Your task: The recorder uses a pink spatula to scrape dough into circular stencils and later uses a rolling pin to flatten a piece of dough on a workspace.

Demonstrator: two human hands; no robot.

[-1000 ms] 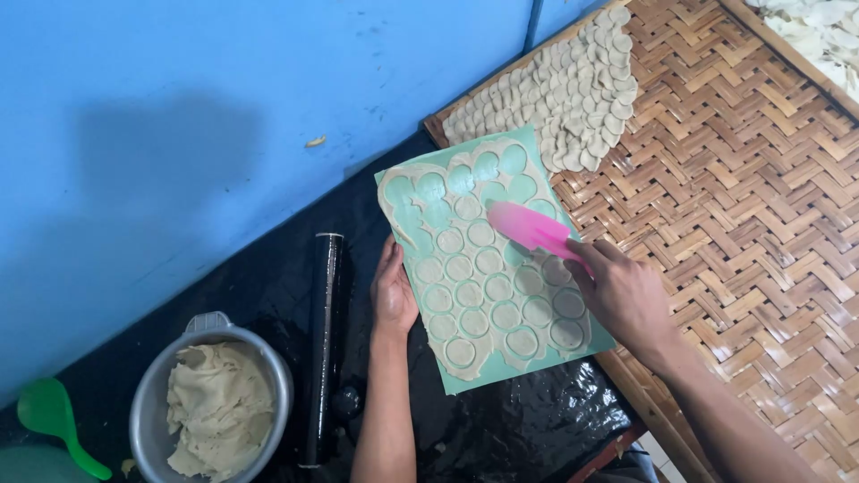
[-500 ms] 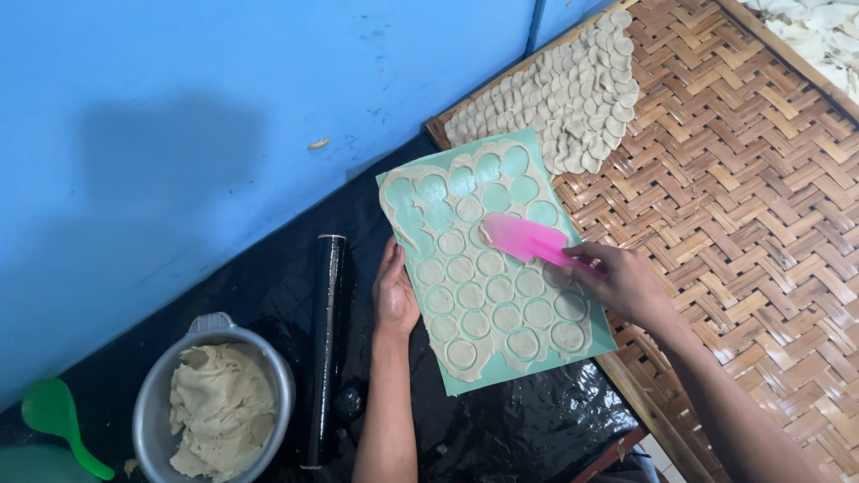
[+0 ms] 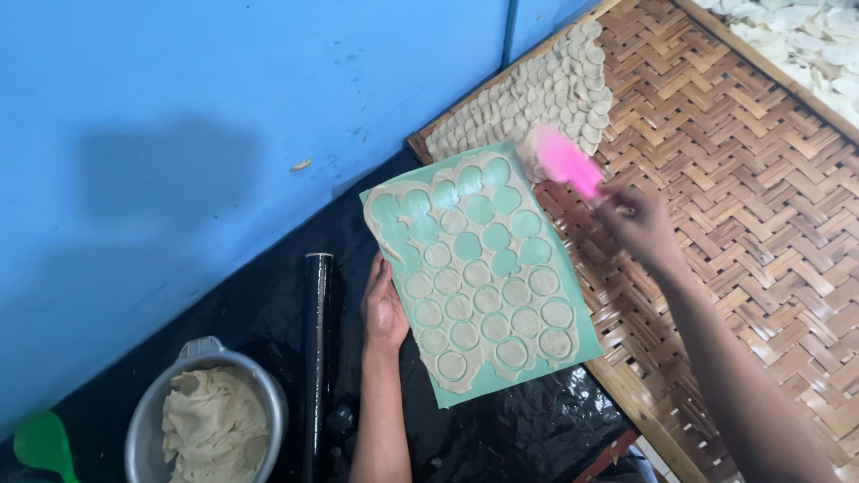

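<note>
— Pressing flat, is the left hand point(image 3: 383, 309) lying open?
— Yes, fingers are spreading against the green mat point(image 3: 480, 277), at its left edge.
— And the right hand point(image 3: 637, 224)?
— Its grip is pinching the pink scraper point(image 3: 562, 161), arm stretching out; the blade is pointing up-left from the grip, over the mat's top corner, beside the dough rounds point(image 3: 528, 98).

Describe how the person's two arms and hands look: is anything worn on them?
Both forearms are bare as far as the picture shows, with no sleeve in view. The left hand shows no glove, ring or watch. The right hand is blurred; no glove can be seen on it, and smaller details cannot be told.
</note>
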